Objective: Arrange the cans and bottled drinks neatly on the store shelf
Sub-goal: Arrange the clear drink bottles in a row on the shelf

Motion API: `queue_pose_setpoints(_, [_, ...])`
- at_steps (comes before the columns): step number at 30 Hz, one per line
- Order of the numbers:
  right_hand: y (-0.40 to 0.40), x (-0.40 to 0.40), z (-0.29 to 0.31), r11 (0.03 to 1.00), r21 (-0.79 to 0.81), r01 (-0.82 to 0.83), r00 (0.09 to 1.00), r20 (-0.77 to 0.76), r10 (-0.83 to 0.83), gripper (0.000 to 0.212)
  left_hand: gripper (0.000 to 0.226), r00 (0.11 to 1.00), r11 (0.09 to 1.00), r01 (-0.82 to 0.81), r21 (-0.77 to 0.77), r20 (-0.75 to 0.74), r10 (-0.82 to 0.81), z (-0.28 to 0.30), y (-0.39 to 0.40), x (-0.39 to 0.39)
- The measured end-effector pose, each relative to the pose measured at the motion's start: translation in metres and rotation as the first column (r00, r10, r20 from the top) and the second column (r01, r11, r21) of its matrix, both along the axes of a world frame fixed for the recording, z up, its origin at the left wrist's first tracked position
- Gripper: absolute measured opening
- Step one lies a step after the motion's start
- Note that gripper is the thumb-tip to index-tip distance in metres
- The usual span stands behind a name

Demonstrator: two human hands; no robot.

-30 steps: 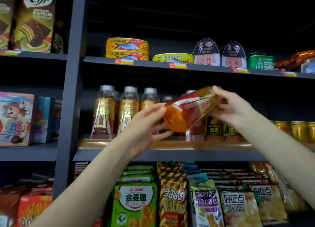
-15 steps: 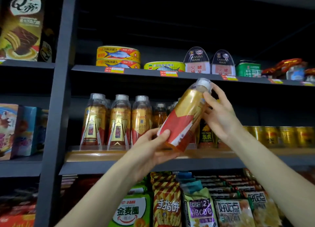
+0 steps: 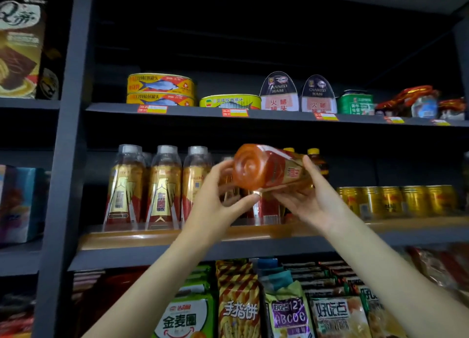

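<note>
Dark grey store shelf, dim aisle, left hand and right hand grasping tipped, seemingly amber bottle

Readable print on the shelf goods

Two domed tins on the upper shelf are reading "CANNED HAM"; a purple snack bag at bottom centre is showing "ABCDE" and "12"; the box at upper left is displaying "Q".

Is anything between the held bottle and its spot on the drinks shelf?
Partly. The bottle, lying sideways in both hands, hangs in front of the standing bottles and red cans. The front spots behind it look filled; any free slot is hidden by the hands.
</note>
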State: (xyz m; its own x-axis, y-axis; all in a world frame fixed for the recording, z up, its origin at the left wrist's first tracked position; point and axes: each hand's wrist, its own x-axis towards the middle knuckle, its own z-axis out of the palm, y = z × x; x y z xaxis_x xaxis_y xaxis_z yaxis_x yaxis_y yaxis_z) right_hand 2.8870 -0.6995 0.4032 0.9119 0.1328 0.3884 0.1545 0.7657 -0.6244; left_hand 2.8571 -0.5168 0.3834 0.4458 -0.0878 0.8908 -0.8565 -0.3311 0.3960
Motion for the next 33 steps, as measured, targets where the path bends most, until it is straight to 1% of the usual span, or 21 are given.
queue_pose_setpoints(3, [-0.015, 0.004, -0.003, 0.998, -0.015, 0.053, 0.998, 0.024, -0.053, 0.047, 0.064, 0.977, 0.985, 0.172, -0.015, -0.126, -0.172, 0.0, -0.009, -0.001])
queue_pose_setpoints(4, [-0.022, 0.005, -0.004, 0.995, -0.038, 0.091, 0.994, 0.063, -0.088, 0.051, 0.06, 0.95, 0.969, 0.241, -0.057, -0.191, -0.247, 0.001, -0.014, 0.001])
queue_pose_setpoints(5, [-0.03, 0.007, -0.003, 0.988, -0.065, 0.139, 0.983, 0.131, -0.13, 0.062, 0.055, 0.913, 0.949, 0.298, -0.105, -0.26, -0.315, 0.0, -0.018, 0.005])
queue_pose_setpoints(6, [-0.04, 0.008, -0.004, 0.974, -0.096, 0.206, 0.958, 0.221, -0.181, 0.075, 0.048, 0.882, 0.939, 0.32, -0.124, -0.324, -0.343, -0.002, -0.023, 0.008])
queue_pose_setpoints(7, [-0.05, 0.007, -0.003, 0.951, -0.135, 0.279, 0.92, 0.321, -0.225, 0.086, 0.044, 0.881, 0.95, 0.294, -0.103, -0.356, -0.311, -0.004, -0.029, 0.012])
queue_pose_setpoints(8, [-0.06, 0.005, -0.003, 0.925, -0.172, 0.339, 0.877, 0.414, -0.245, 0.093, 0.044, 0.906, 0.97, 0.237, -0.054, -0.347, -0.241, -0.006, -0.035, 0.017])
queue_pose_setpoints(9, [-0.07, 0.005, -0.003, 0.908, -0.203, 0.367, 0.845, 0.48, -0.235, 0.095, 0.048, 0.93, 0.98, 0.196, -0.015, -0.315, -0.191, -0.008, -0.043, 0.022])
queue_pose_setpoints(10, [-0.08, 0.004, -0.002, 0.902, -0.226, 0.368, 0.829, 0.519, -0.209, 0.095, 0.054, 0.944, 0.982, 0.189, -0.009, -0.275, -0.184, -0.011, -0.052, 0.026])
queue_pose_setpoints(13, [-0.107, 0.002, -0.002, 0.906, -0.252, 0.339, 0.825, 0.543, -0.158, 0.086, 0.058, 0.961, 0.973, 0.219, -0.071, -0.159, -0.228, -0.018, -0.081, 0.037])
queue_pose_setpoints(16, [-0.132, 0.001, -0.008, 0.871, -0.261, 0.417, 0.832, 0.494, -0.251, 0.068, 0.063, 0.997, 0.99, 0.065, -0.128, -0.042, -0.071, -0.021, -0.117, 0.049])
queue_pose_setpoints(18, [-0.15, 0.002, -0.015, 0.878, -0.248, 0.408, 0.844, 0.47, -0.259, 0.057, 0.068, 0.993, 0.988, -0.068, -0.139, 0.089, 0.081, -0.025, -0.145, 0.059])
queue_pose_setpoints(19, [-0.161, 0.003, -0.018, 0.878, -0.242, 0.413, 0.843, 0.467, -0.268, 0.057, 0.07, 0.976, 0.984, -0.123, -0.132, 0.162, 0.144, -0.027, -0.16, 0.065])
queue_pose_setpoints(21, [-0.189, 0.004, -0.023, 0.86, -0.221, 0.46, 0.822, 0.473, -0.318, 0.064, 0.071, 0.945, 0.977, -0.186, -0.101, 0.255, 0.207, -0.035, -0.196, 0.076])
queue_pose_setpoints(23, [-0.227, 0.007, -0.026, 0.833, -0.202, 0.515, 0.788, 0.494, -0.368, 0.074, 0.069, 0.941, 0.975, -0.21, -0.066, 0.259, 0.22, -0.041, -0.238, 0.086])
queue_pose_setpoints(25, [-0.275, 0.012, -0.029, 0.79, -0.201, 0.579, 0.752, 0.507, -0.421, 0.076, 0.065, 0.946, 0.973, -0.231, -0.017, 0.231, 0.229, -0.042, -0.286, 0.095])
queue_pose_setpoints(27, [-0.329, 0.019, -0.026, 0.749, -0.178, 0.638, 0.71, 0.512, -0.483, 0.072, 0.056, 0.95, 0.968, -0.235, 0.083, 0.23, 0.211, -0.038, -0.336, 0.107])
queue_pose_setpoints(29, [-0.385, 0.025, -0.021, 0.703, -0.126, 0.701, 0.656, 0.501, -0.564, 0.072, 0.042, 0.938, 0.939, -0.252, 0.234, 0.297, 0.177, -0.034, -0.387, 0.117])
queue_pose_setpoints(30, [-0.41, 0.028, -0.018, 0.655, -0.108, 0.748, 0.609, 0.505, -0.612, 0.071, 0.034, 0.925, 0.921, -0.274, 0.278, 0.338, 0.173, -0.033, -0.41, 0.122])
queue_pose_setpoints(31, [-0.434, 0.031, -0.015, 0.586, -0.1, 0.804, 0.545, 0.518, -0.66, 0.069, 0.026, 0.913, 0.913, -0.299, 0.278, 0.362, 0.189, -0.032, -0.431, 0.127])
queue_pose_setpoints(32, [-0.456, 0.034, -0.012, 0.506, -0.092, 0.858, 0.471, 0.536, -0.7, 0.065, 0.023, 0.904, 0.916, -0.317, 0.247, 0.371, 0.213, -0.029, -0.45, 0.132])
queue_pose_setpoints(33, [-0.477, 0.038, -0.008, 0.429, -0.077, 0.9, 0.398, 0.547, -0.736, 0.061, 0.026, 0.896, 0.917, -0.338, 0.212, 0.37, 0.244, -0.026, -0.466, 0.138])
